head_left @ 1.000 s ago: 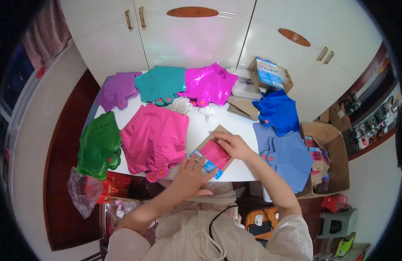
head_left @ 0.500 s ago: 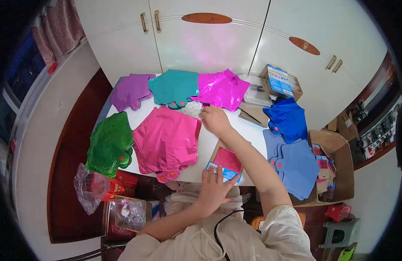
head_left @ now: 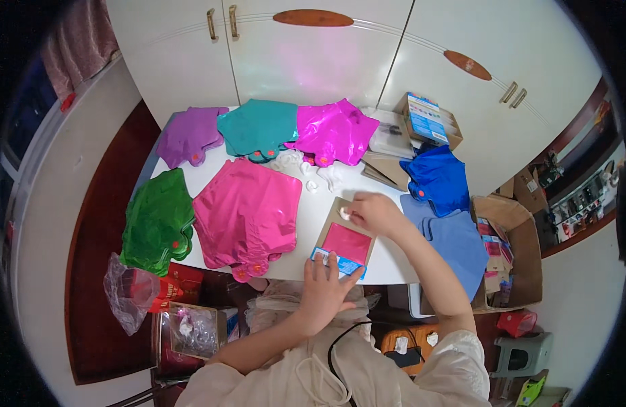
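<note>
I see the white round-cornered bench [head_left: 311, 224] standing against pale cupboard doors, and nearly all of it is covered with flat, shiny foil balloons. The largest is the pink foil balloon stack [head_left: 248, 214] in the middle, with a green foil balloon stack [head_left: 157, 220] hanging over the left edge. Along the far side lie a purple foil balloon [head_left: 189, 136], a teal foil balloon [head_left: 259, 129] and a magenta foil balloon [head_left: 333, 130]. On the right, the blue foil balloons [head_left: 443, 203] drape off the bench edge beside an open brown carton [head_left: 513, 258] on the floor.

Between my arms, near the front edge, lies the brown cardboard packet with a pink insert [head_left: 345, 239]. My left hand [head_left: 324, 288] presses flat on its near end, fingers spread over the blue label strip. My right hand [head_left: 370, 211] rests at the packet's far right corner, fingers pinched around a small white piece [head_left: 345, 213] that touches the card. A few more small white pieces [head_left: 313, 173] are scattered just beyond the packet, near the magenta balloon.
</note>
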`<state>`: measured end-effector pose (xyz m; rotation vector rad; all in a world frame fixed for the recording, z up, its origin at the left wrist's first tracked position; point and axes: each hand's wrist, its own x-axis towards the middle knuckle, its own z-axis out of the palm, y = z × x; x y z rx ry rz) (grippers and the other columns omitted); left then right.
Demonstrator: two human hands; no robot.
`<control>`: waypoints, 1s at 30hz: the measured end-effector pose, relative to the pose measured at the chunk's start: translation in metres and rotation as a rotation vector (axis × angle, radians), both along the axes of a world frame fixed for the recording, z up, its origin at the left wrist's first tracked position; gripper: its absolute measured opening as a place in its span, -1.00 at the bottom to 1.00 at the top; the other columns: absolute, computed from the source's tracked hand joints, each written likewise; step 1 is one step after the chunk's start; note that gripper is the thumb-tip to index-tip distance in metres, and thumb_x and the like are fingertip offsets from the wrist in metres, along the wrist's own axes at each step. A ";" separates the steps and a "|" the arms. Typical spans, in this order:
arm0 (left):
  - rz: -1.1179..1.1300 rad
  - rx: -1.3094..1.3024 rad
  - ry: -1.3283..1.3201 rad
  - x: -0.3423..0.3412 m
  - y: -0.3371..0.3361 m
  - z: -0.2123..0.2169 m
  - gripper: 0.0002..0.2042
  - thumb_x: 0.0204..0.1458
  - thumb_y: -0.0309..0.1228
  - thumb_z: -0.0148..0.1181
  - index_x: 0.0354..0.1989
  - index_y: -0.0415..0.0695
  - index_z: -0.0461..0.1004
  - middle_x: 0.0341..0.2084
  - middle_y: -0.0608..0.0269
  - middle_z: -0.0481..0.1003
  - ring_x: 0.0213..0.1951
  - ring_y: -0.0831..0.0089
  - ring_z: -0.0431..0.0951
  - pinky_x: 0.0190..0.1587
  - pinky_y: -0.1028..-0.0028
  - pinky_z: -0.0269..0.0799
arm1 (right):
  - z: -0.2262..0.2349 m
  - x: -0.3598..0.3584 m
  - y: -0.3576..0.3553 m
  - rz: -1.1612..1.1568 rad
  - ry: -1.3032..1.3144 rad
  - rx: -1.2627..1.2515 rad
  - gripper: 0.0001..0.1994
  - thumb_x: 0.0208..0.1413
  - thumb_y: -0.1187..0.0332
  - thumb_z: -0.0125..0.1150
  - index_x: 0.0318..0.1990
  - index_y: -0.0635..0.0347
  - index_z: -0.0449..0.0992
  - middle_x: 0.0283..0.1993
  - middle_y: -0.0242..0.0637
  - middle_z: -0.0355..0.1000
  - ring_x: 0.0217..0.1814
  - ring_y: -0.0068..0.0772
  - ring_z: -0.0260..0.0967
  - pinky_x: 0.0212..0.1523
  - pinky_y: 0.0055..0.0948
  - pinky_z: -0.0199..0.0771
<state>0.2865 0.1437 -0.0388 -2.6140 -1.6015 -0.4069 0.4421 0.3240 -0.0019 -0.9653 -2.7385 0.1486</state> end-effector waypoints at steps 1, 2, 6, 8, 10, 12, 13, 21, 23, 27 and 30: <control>0.002 0.005 0.003 0.000 0.000 0.000 -0.12 -0.37 0.16 0.32 0.26 0.32 0.15 0.07 -0.28 0.23 0.09 -0.27 0.22 0.09 -0.17 0.12 | -0.003 0.007 -0.007 -0.043 0.006 -0.094 -0.87 -0.15 0.37 0.21 -0.43 0.20 0.45 -0.39 -0.21 0.41 -0.29 -0.12 0.44 -0.31 -0.20 0.42; 0.005 0.011 0.006 0.000 -0.001 -0.001 -0.13 -0.37 0.17 0.31 0.26 0.33 0.16 0.07 -0.27 0.23 0.08 -0.26 0.22 0.08 -0.17 0.12 | -0.005 0.012 -0.011 -0.086 0.013 -0.188 -0.84 -0.15 0.37 0.23 -0.39 0.20 0.44 -0.38 -0.20 0.43 -0.28 -0.11 0.45 -0.31 -0.21 0.44; 0.008 0.028 0.001 0.001 0.000 -0.004 -0.15 -0.36 0.17 0.31 0.24 0.35 0.18 0.07 -0.26 0.23 0.08 -0.25 0.22 0.06 -0.16 0.13 | -0.001 0.014 -0.015 -0.286 0.142 -0.460 -0.69 -0.20 0.43 0.33 -0.30 0.23 0.33 -0.42 -0.16 0.46 -0.35 -0.15 0.48 -0.32 -0.27 0.48; 0.002 0.014 0.004 0.001 -0.001 -0.001 -0.16 -0.35 0.16 0.31 0.24 0.37 0.18 0.07 -0.26 0.23 0.08 -0.24 0.22 0.06 -0.16 0.13 | -0.009 0.016 -0.008 -0.334 0.175 -0.579 -0.62 -0.22 0.46 0.38 -0.27 0.24 0.27 -0.46 -0.15 0.46 -0.44 -0.21 0.49 -0.39 -0.31 0.50; 0.001 0.017 0.002 0.001 0.000 0.000 -0.17 -0.35 0.16 0.31 0.24 0.38 0.18 0.07 -0.25 0.23 0.09 -0.24 0.21 0.06 -0.15 0.14 | -0.016 0.021 -0.001 -0.349 0.280 -0.703 -0.59 -0.21 0.44 0.40 -0.26 0.25 0.26 -0.49 -0.17 0.44 -0.52 -0.29 0.47 -0.49 -0.35 0.49; 0.006 0.027 -0.003 0.001 -0.001 -0.004 -0.17 -0.34 0.15 0.31 0.24 0.38 0.18 0.07 -0.24 0.23 0.09 -0.23 0.21 0.06 -0.15 0.14 | -0.013 0.021 0.001 -0.378 0.341 -0.782 -0.56 -0.22 0.43 0.43 -0.24 0.26 0.25 -0.51 -0.18 0.43 -0.58 -0.36 0.44 -0.57 -0.39 0.48; 0.011 0.025 0.000 0.001 -0.001 -0.003 -0.17 -0.34 0.15 0.32 0.24 0.39 0.18 0.07 -0.24 0.23 0.09 -0.23 0.21 0.06 -0.15 0.14 | -0.006 0.018 -0.002 -0.401 0.350 -0.798 -0.54 -0.22 0.43 0.44 -0.23 0.26 0.24 -0.51 -0.18 0.43 -0.60 -0.38 0.43 -0.60 -0.40 0.47; 0.013 0.021 0.020 0.001 -0.001 -0.003 -0.18 -0.33 0.14 0.32 0.24 0.40 0.18 0.08 -0.23 0.23 0.09 -0.21 0.21 0.05 -0.13 0.15 | -0.014 0.009 -0.004 -0.221 0.183 -0.680 -0.56 -0.14 0.30 0.41 -0.17 0.18 0.30 -0.47 -0.16 0.42 -0.48 -0.26 0.45 -0.52 -0.32 0.46; 0.014 0.017 0.024 0.002 -0.002 -0.004 -0.18 -0.33 0.14 0.31 0.24 0.39 0.18 0.08 -0.23 0.23 0.09 -0.21 0.21 0.05 -0.13 0.15 | -0.027 0.009 -0.005 -0.205 0.222 -0.410 -0.61 -0.12 0.24 0.37 -0.22 0.20 0.33 -0.45 -0.04 0.45 -0.46 -0.04 0.44 -0.43 -0.18 0.46; 0.006 0.032 0.032 0.002 -0.002 -0.003 -0.18 -0.33 0.15 0.31 0.24 0.39 0.18 0.07 -0.23 0.22 0.09 -0.22 0.21 0.05 -0.13 0.15 | -0.038 0.021 -0.002 -0.384 0.150 -0.346 -0.66 -0.10 0.24 0.31 -0.23 0.19 0.36 -0.42 0.00 0.45 -0.36 0.07 0.43 -0.31 -0.14 0.42; 0.017 0.029 0.038 0.001 -0.002 -0.004 -0.17 -0.34 0.16 0.30 0.24 0.39 0.18 0.08 -0.23 0.22 0.09 -0.21 0.21 0.05 -0.14 0.14 | -0.028 0.026 -0.004 -0.274 0.203 -0.537 -0.65 -0.12 0.29 0.31 -0.21 0.21 0.35 -0.39 -0.04 0.46 -0.31 -0.02 0.46 -0.31 -0.18 0.43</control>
